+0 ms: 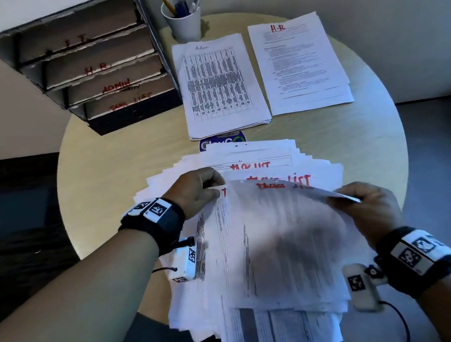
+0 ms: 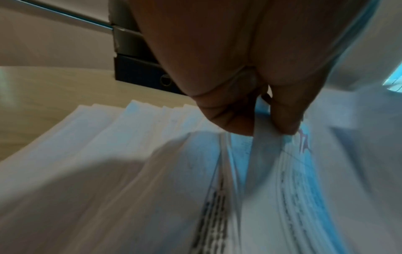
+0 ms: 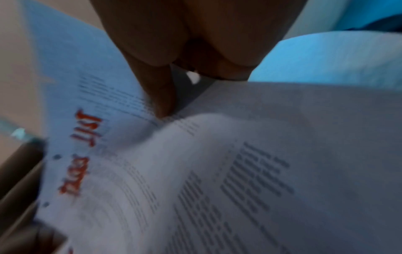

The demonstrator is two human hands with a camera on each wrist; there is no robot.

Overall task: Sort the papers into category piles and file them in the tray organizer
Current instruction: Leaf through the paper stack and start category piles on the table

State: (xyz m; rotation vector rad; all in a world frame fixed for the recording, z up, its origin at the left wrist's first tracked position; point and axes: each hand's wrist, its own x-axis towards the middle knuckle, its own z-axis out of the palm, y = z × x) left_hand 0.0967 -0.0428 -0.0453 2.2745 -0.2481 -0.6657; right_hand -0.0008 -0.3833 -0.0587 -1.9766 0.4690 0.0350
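Note:
A fanned stack of unsorted papers (image 1: 257, 252) lies at the near edge of the round table (image 1: 120, 155), and several of them are marked "TASK LIST" in red. The top sheet (image 1: 281, 220) is bowed upward off the stack. My left hand (image 1: 212, 189) pinches its far left corner, with thumb and finger closed on the paper edge (image 2: 259, 137). My right hand (image 1: 347, 198) pinches its right edge, and the red-lettered sheet (image 3: 87, 154) shows below the fingers (image 3: 163, 99). The tray organizer (image 1: 87, 74) stands at the back left, its slots labelled I.T., H.R., ADMIN and TASK LIST.
An Admin pile (image 1: 219, 86) and an H.R. pile (image 1: 299, 65) lie side by side behind the stack. A white cup of pens (image 1: 182, 14) stands by the organizer. A blue sticker (image 1: 222, 142) peeks out between the piles and the stack.

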